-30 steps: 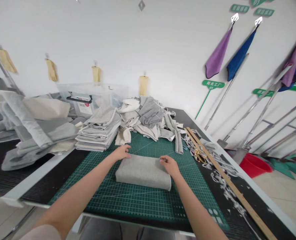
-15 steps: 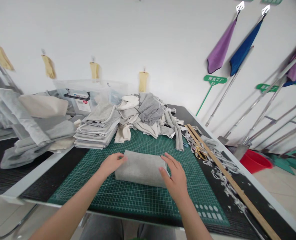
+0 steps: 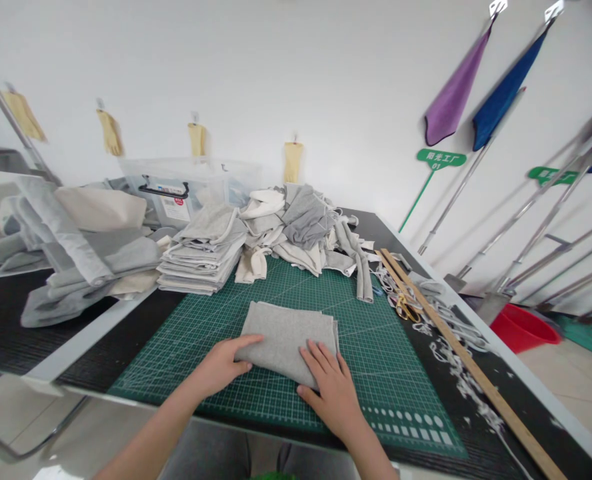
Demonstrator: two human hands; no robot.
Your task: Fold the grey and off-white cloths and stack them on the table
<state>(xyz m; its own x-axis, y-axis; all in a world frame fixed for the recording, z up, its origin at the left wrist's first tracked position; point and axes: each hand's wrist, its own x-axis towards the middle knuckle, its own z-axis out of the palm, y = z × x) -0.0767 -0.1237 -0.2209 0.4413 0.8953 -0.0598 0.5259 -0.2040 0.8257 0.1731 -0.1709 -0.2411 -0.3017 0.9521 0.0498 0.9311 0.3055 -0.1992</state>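
Observation:
A folded piece of grey cloth (image 3: 289, 327) lies flat on the green cutting mat (image 3: 186, 380) in front of me. My left hand (image 3: 226, 363) rests at its near left corner, index finger stretched over the top and thumb apart at the near edge. The other fingers of that hand are mostly tucked from sight. On the right part of the cloth, my right hand (image 3: 329, 383) lies flat with its fingers spread and its thumb by the near edge. Neither hand grips the fabric. Layered edges of the cloth show at its right side.
Behind the mat stand a stack of folded grey cloths (image 3: 203, 257) and a loose heap of cloth (image 3: 303, 223). A clear plastic bin (image 3: 176, 193) is at the back left, near more fabric (image 3: 86, 253). Scissors (image 3: 406, 307) and a wooden strip (image 3: 466, 360) lie right.
Both hands have moved from the sides of the cloth toward its near edge. My right hand now presses flat on top. The cloth looks flatter and slightly turned; the view has shifted a little.

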